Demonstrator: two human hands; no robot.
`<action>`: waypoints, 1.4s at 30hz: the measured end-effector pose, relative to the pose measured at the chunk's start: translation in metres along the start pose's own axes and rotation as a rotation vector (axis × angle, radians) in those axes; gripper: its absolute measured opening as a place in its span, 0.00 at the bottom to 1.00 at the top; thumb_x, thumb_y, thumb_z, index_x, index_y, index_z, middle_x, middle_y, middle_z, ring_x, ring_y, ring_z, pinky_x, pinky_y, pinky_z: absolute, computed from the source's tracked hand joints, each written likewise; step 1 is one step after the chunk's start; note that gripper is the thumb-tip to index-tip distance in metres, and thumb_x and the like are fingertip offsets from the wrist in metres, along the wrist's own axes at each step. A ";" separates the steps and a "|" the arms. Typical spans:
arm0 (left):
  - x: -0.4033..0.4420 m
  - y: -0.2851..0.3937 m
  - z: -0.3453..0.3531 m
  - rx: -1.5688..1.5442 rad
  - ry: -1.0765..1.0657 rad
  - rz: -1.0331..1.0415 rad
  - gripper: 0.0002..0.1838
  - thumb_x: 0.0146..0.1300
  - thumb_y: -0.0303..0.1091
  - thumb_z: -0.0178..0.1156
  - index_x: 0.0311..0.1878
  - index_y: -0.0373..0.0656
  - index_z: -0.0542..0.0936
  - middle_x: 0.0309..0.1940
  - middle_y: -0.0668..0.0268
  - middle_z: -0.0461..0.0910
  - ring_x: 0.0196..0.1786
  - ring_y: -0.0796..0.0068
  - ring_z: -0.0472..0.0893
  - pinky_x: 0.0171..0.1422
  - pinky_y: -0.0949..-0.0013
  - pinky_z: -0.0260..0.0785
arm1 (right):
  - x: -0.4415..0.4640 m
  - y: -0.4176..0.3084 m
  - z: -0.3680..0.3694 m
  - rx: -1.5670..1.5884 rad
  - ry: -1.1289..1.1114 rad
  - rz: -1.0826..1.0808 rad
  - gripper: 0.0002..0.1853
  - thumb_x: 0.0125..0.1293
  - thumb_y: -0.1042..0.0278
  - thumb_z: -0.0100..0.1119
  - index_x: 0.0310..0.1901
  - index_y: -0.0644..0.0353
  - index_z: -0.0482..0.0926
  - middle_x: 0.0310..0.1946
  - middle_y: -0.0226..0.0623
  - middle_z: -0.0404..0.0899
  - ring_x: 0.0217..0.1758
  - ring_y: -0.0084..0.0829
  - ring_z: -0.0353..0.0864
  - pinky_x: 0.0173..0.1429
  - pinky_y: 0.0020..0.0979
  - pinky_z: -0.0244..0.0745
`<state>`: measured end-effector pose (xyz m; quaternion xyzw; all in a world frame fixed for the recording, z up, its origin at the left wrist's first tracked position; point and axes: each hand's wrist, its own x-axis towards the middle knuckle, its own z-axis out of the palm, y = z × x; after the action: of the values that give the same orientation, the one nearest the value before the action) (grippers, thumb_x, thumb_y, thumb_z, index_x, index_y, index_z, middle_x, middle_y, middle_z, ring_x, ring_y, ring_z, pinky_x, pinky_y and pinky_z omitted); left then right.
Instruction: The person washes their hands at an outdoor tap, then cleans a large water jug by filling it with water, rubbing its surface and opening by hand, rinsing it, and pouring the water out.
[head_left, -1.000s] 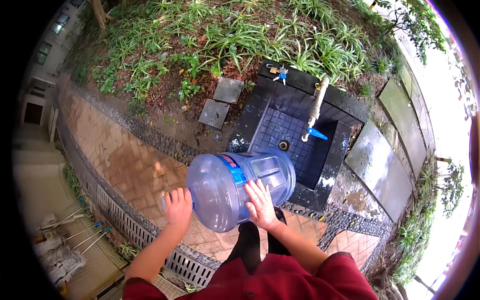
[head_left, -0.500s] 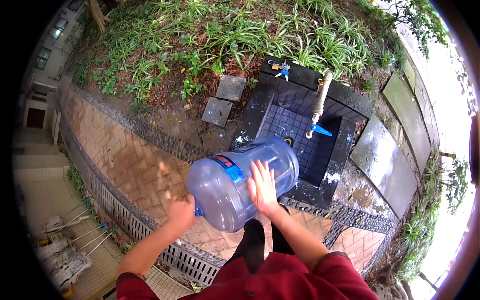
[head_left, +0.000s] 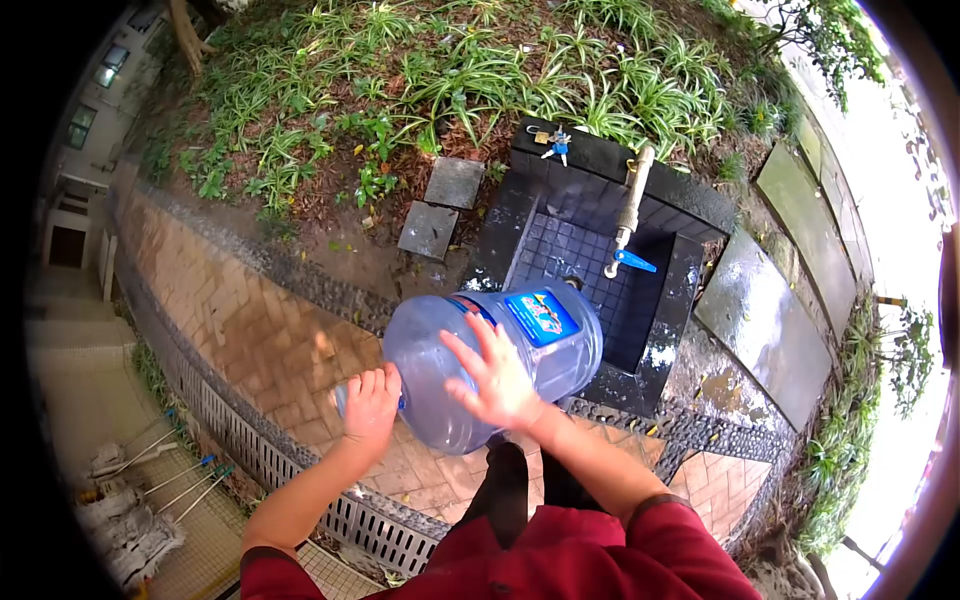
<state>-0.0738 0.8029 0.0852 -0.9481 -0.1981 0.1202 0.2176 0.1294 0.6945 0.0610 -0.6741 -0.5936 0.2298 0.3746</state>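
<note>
Water-cooler bottle (head_left: pixel 552 366) sideways mid-frame, left hand (head_left: pixel 372 405) with grip curled around its neck, right hand (head_left: pixel 497 385) with grip spread wide over its side, contact unclear, faucet (head_left: pixel 631 210) upper right.

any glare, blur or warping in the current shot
In the head view, wide-angle warping bends the brick path and darkens the corners; in the head view, glare whitens the wet stone slab and the far right is washed out; in the head view, the right hand over the water jug looks slightly soft.
</note>
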 end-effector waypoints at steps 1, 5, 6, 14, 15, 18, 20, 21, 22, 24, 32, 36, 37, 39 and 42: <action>0.000 -0.002 0.000 -0.019 0.004 -0.005 0.22 0.50 0.33 0.53 0.51 0.39 0.74 0.30 0.67 0.71 0.38 0.71 0.71 0.49 0.65 0.62 | 0.007 0.017 -0.003 -0.106 -0.065 0.029 0.28 0.67 0.50 0.47 0.68 0.44 0.60 0.67 0.46 0.58 0.71 0.51 0.53 0.70 0.57 0.46; -0.024 -0.003 0.022 0.039 0.076 0.012 0.22 0.52 0.32 0.53 0.52 0.39 0.73 0.30 0.68 0.70 0.39 0.71 0.71 0.51 0.66 0.61 | -0.029 0.150 0.023 -0.251 -0.007 0.537 0.24 0.70 0.51 0.37 0.65 0.45 0.64 0.66 0.34 0.63 0.73 0.39 0.53 0.72 0.52 0.43; -0.033 0.001 0.030 0.062 0.111 -0.009 0.22 0.53 0.32 0.53 0.53 0.40 0.72 0.30 0.68 0.70 0.39 0.72 0.70 0.52 0.67 0.61 | -0.044 0.165 0.023 -0.364 0.018 0.578 0.24 0.70 0.50 0.37 0.65 0.47 0.64 0.67 0.35 0.62 0.74 0.38 0.51 0.73 0.51 0.40; -0.034 -0.024 0.015 -0.657 -0.807 -0.106 0.27 0.47 0.39 0.68 0.50 0.37 0.75 0.30 0.63 0.78 0.32 0.66 0.78 0.45 0.62 0.71 | -0.046 0.171 0.038 -0.351 0.204 0.676 0.22 0.68 0.57 0.42 0.62 0.48 0.68 0.64 0.35 0.65 0.70 0.37 0.59 0.72 0.47 0.49; -0.037 -0.031 0.037 -0.847 -1.026 -0.111 0.30 0.44 0.41 0.70 0.50 0.37 0.75 0.32 0.62 0.79 0.33 0.65 0.79 0.43 0.64 0.72 | -0.049 0.169 0.037 -0.343 0.234 0.678 0.21 0.67 0.58 0.44 0.60 0.48 0.69 0.62 0.34 0.67 0.68 0.36 0.61 0.71 0.45 0.52; -0.050 -0.032 0.047 -1.425 -1.209 -0.259 0.31 0.41 0.47 0.74 0.46 0.39 0.79 0.35 0.62 0.82 0.36 0.74 0.79 0.43 0.71 0.71 | -0.050 0.165 0.035 -0.268 0.273 0.683 0.20 0.66 0.57 0.45 0.59 0.48 0.70 0.62 0.33 0.68 0.67 0.35 0.63 0.70 0.44 0.53; -0.056 -0.021 0.035 -1.478 -1.163 -0.314 0.29 0.39 0.48 0.74 0.43 0.39 0.80 0.32 0.63 0.82 0.34 0.76 0.79 0.42 0.72 0.71 | -0.047 0.157 0.046 -0.253 0.267 0.654 0.19 0.68 0.56 0.44 0.58 0.49 0.71 0.62 0.36 0.67 0.70 0.42 0.59 0.71 0.48 0.49; -0.049 -0.019 0.021 -1.365 -1.153 -0.315 0.29 0.38 0.49 0.73 0.42 0.39 0.81 0.31 0.63 0.82 0.33 0.75 0.79 0.42 0.71 0.72 | -0.044 0.146 0.053 -0.204 0.252 0.632 0.19 0.69 0.55 0.44 0.58 0.48 0.71 0.62 0.36 0.67 0.70 0.44 0.57 0.72 0.49 0.48; -0.039 -0.016 0.006 -1.257 -1.145 -0.318 0.29 0.37 0.50 0.72 0.40 0.40 0.81 0.30 0.63 0.82 0.32 0.74 0.80 0.41 0.70 0.72 | -0.044 0.135 0.058 -0.156 0.231 0.612 0.19 0.69 0.55 0.44 0.59 0.48 0.71 0.63 0.37 0.66 0.71 0.46 0.55 0.72 0.49 0.46; -0.019 -0.013 -0.023 -1.086 -1.053 -0.280 0.28 0.36 0.51 0.71 0.39 0.40 0.82 0.28 0.61 0.82 0.31 0.70 0.81 0.41 0.68 0.72 | -0.044 0.087 0.031 0.205 0.031 0.433 0.23 0.70 0.53 0.43 0.63 0.51 0.66 0.64 0.42 0.64 0.73 0.49 0.51 0.72 0.52 0.43; 0.021 0.013 -0.054 -0.617 -0.459 -0.066 0.28 0.42 0.37 0.63 0.45 0.27 0.75 0.25 0.53 0.81 0.29 0.58 0.83 0.36 0.58 0.75 | -0.080 0.006 -0.007 0.067 0.166 0.238 0.41 0.64 0.53 0.53 0.67 0.73 0.47 0.68 0.61 0.45 0.72 0.58 0.47 0.73 0.47 0.47; 0.022 0.054 -0.023 -0.202 -0.318 -0.020 0.27 0.46 0.35 0.58 0.49 0.26 0.73 0.28 0.58 0.81 0.26 0.68 0.82 0.23 0.66 0.70 | -0.025 0.032 -0.008 -0.105 0.193 0.331 0.36 0.63 0.50 0.55 0.65 0.66 0.58 0.67 0.53 0.56 0.71 0.56 0.51 0.70 0.53 0.50; 0.022 0.061 -0.017 -0.217 -0.289 -0.043 0.27 0.47 0.35 0.57 0.49 0.26 0.73 0.28 0.59 0.81 0.27 0.69 0.82 0.23 0.65 0.70 | -0.006 0.036 -0.014 -0.113 0.132 0.372 0.33 0.63 0.49 0.54 0.63 0.64 0.62 0.64 0.50 0.60 0.70 0.54 0.54 0.69 0.54 0.51; 0.022 0.070 -0.005 -0.266 -0.262 -0.076 0.25 0.49 0.35 0.56 0.49 0.28 0.74 0.28 0.60 0.80 0.26 0.70 0.81 0.22 0.64 0.70 | 0.032 0.040 -0.026 -0.109 -0.011 0.469 0.30 0.63 0.49 0.52 0.60 0.62 0.67 0.62 0.48 0.65 0.70 0.51 0.56 0.69 0.54 0.52; 0.021 0.086 0.014 -0.255 -0.251 -0.094 0.23 0.51 0.35 0.56 0.48 0.30 0.74 0.27 0.63 0.79 0.26 0.71 0.81 0.22 0.64 0.70 | 0.063 0.036 -0.022 -0.133 -0.185 0.559 0.27 0.63 0.52 0.52 0.58 0.62 0.69 0.59 0.48 0.68 0.68 0.47 0.59 0.68 0.53 0.55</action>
<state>-0.0310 0.7457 0.0306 -0.9353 -0.2815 0.2011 0.0747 0.1809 0.7505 0.0553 -0.8108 -0.4303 0.3449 0.1962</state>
